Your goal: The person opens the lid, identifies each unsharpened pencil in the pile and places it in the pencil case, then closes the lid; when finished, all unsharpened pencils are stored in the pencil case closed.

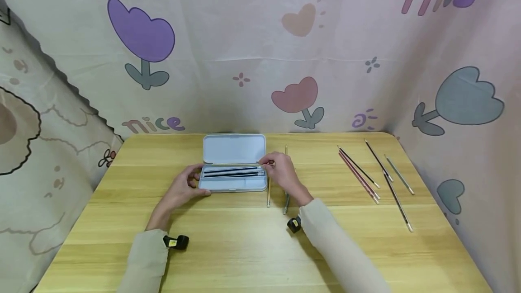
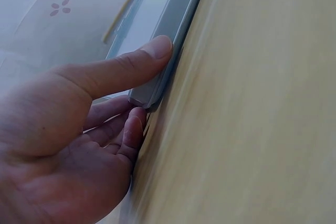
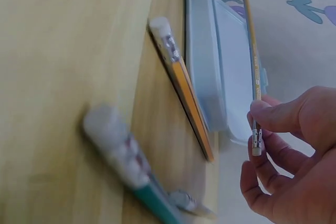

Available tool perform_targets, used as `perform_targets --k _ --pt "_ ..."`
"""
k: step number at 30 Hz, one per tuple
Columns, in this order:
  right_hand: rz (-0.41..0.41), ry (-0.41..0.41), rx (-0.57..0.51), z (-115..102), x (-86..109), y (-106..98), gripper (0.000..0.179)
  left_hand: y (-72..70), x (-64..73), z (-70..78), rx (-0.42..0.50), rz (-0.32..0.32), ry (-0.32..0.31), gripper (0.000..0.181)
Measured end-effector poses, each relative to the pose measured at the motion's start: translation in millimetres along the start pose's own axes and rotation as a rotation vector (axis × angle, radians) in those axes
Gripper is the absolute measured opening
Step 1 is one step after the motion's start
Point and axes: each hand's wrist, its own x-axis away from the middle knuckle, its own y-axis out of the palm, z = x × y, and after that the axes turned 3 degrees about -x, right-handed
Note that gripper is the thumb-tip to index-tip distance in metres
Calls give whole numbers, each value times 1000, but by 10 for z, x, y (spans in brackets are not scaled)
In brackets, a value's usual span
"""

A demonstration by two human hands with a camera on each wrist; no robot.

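Note:
A light blue pencil case lies on the table with its lid folded back. Several dark pencils lie lengthwise in its tray. My left hand grips the case's left end, the thumb on the front edge and fingers round the corner. My right hand is at the case's right end. Between thumb and fingers it pinches a yellow pencil near the white eraser end. That pencil stretches leftward above the case, along the hinge side.
Just right of the case lie an orange-yellow pencil, a green pencil and another yellow one, partly behind my right hand. Farther right are reddish pencils, several black pencils and a green pencil. A printed curtain hangs behind the table.

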Motion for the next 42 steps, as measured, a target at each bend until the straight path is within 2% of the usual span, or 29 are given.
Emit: perform_targets --k 6,14,28,42 --pt "-79 41 -2 -34 -46 109 15 -12 18 4 -12 0 3 91" --pt "-146 8 49 -101 -141 231 15 -44 40 24 -8 4 6 90" --pt "-158 19 89 -81 -168 304 14 -39 21 46 -6 1 -12 91" --pt "-123 81 -52 -100 -46 105 14 -11 -7 39 5 -2 -11 91"
